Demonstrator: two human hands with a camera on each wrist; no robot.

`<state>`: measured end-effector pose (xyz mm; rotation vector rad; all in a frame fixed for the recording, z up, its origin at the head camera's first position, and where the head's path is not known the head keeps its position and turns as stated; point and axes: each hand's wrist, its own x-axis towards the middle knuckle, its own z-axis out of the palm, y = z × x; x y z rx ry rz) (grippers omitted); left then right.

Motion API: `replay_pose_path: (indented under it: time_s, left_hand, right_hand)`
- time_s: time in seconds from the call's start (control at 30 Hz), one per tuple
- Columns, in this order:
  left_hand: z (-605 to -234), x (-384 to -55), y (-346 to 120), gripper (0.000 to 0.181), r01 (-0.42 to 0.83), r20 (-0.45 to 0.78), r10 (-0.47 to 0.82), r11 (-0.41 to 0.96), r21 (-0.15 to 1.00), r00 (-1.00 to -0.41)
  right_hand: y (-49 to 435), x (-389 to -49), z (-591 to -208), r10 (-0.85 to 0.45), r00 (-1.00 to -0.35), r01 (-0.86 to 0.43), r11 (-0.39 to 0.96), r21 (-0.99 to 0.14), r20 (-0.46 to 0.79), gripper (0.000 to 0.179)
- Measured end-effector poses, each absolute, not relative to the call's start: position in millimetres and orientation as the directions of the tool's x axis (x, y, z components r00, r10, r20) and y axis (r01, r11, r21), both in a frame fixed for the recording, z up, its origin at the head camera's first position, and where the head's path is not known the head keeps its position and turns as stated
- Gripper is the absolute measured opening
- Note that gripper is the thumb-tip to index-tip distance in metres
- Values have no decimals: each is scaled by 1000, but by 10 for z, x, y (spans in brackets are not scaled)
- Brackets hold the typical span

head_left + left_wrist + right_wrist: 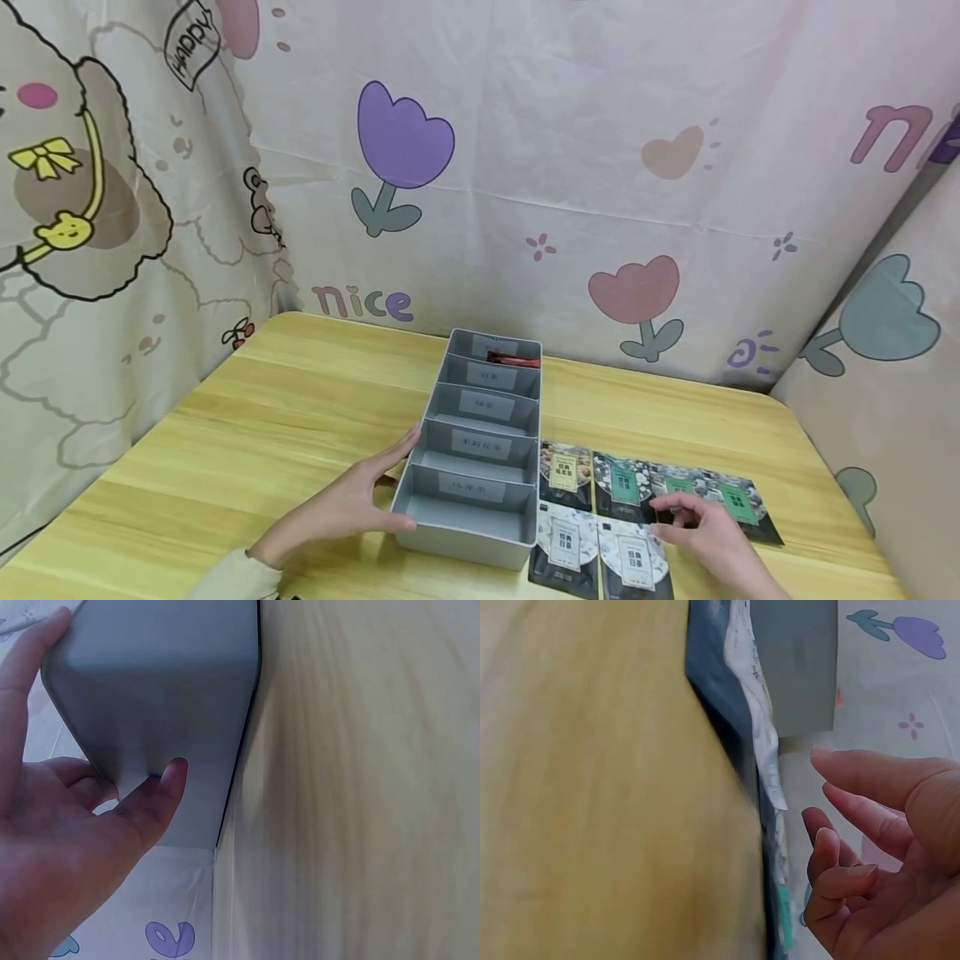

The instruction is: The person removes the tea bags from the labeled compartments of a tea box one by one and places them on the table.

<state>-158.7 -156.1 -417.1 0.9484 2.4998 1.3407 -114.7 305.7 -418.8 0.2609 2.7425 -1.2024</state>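
A long grey divided box [465, 546] stands on the table, with several compartments and a pale label in each. My left hand [360, 500] touches its left front corner, thumb at the front and fingers along the left side; the left wrist view shows this hand [82, 817] against the wall. My right hand [708, 533] hovers over flat printed pouches, thumb and forefinger apart, holding nothing visible. Nearest it are a white-printed pouch [633, 558] and a teal-labelled pouch [622, 487]. The right wrist view shows this hand [885, 847] beside the pouches' edges.
Another white-printed pouch [564, 546] and a yellow-labelled pouch [566, 475] lie along the box's right side. Green-labelled pouches [738, 500] lie farther right. Red packaging [517, 361] sits in the rear compartment. A patterned curtain [525, 208] hangs behind the wooden table [315, 383].
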Motion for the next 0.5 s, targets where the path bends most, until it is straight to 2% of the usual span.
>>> replay_pose_path:
  time_s: [0.07, 0.23, 0.5]
  left_hand:
    - [-4179, -1580, -1570, 106, 466, 161, 596, 401, 789, -787]
    - [-4185, -1562, -1578, 106, 461, 160, 591, 403, 791, -791]
    - [-4178, -1561, -1560, 107, 464, 161, 592, 405, 787, -789]
  right_hand:
    - [3038, -1159, -4147, 113, -976, 212, 676, -706, -185, 29]
    - [2985, -1232, -3990, 42, -992, 115, 717, -688, -122, 36]
    - [2890, -1628, -3750, -86, -994, -113, 688, -717, 74, 39]
